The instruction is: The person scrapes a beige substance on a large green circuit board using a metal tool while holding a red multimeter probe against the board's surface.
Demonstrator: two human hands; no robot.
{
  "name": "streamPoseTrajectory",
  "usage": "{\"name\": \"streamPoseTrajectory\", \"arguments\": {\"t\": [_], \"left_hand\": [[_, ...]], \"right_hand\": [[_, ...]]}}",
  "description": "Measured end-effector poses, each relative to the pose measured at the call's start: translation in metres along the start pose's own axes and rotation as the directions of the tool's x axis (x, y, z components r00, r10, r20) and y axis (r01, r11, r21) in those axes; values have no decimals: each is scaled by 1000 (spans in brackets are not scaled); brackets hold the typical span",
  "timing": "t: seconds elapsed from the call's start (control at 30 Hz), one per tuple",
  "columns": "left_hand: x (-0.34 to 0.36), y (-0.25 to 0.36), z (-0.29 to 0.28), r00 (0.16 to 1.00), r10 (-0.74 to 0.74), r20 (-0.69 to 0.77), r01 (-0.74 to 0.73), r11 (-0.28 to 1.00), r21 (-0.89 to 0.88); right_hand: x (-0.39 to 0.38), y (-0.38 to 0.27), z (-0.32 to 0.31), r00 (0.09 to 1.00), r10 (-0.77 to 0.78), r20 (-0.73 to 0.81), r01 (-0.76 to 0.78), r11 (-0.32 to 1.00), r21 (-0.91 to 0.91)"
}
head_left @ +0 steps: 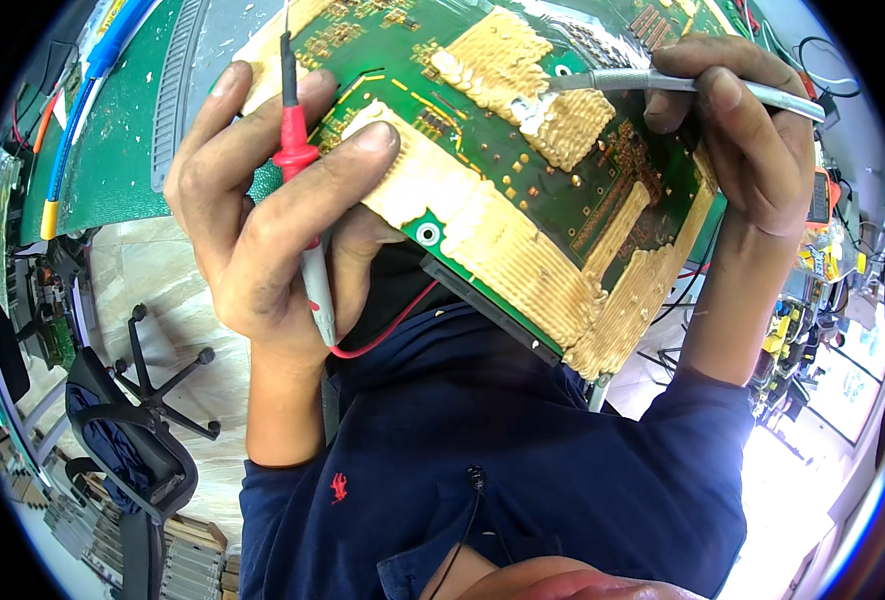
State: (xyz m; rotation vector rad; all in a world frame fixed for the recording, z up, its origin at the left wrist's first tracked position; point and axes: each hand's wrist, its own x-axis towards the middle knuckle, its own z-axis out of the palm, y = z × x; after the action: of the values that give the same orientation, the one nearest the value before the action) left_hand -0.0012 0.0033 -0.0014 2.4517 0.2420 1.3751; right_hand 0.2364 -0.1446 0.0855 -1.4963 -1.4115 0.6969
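Tilted green circuit board (508, 150), silver blade (613, 80) at tan coating (575, 130), red probe (296, 157)

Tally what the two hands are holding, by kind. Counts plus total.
Green circuit board: 1, in the left hand
Red-and-grey test probe: 1, also in the left hand
Slim silver hand tool: 1, in the right hand
Total: 3

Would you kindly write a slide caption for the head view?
Left hand grips a circuit board and test probe; right hand holds a slim metal tool at the tan coating.
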Motion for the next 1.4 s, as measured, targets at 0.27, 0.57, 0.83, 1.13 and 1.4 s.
{"name": "streamPoseTrajectory", "arguments": {"t": [0.27, 0.57, 0.83, 1.13, 1.4], "left_hand": [[1, -1, -1, 1000, 20, 13, -20, 1000, -2], [1, 1, -1, 1000, 22, 11, -22, 1000, 0], [1, 0, -1, 1000, 6, 21, -6, 1000, -4], [0, -3, 0, 1000, 28, 2, -28, 1000, 10], [1, -2, -1, 1000, 27, 9, -27, 1000, 16]], "right_hand": [[-2, -5, 14, 980, 122, -154, -115, 992, 58], [-9, 4, 4, 978, 4, -208, 13, 997, 80], [-10, -1, 13, 981, -129, -148, 120, 991, -66], [-5, -3, 17, 964, -266, -24, 258, 952, -164], [-11, -2, 13, 983, -160, -90, 141, 972, -187]]}}
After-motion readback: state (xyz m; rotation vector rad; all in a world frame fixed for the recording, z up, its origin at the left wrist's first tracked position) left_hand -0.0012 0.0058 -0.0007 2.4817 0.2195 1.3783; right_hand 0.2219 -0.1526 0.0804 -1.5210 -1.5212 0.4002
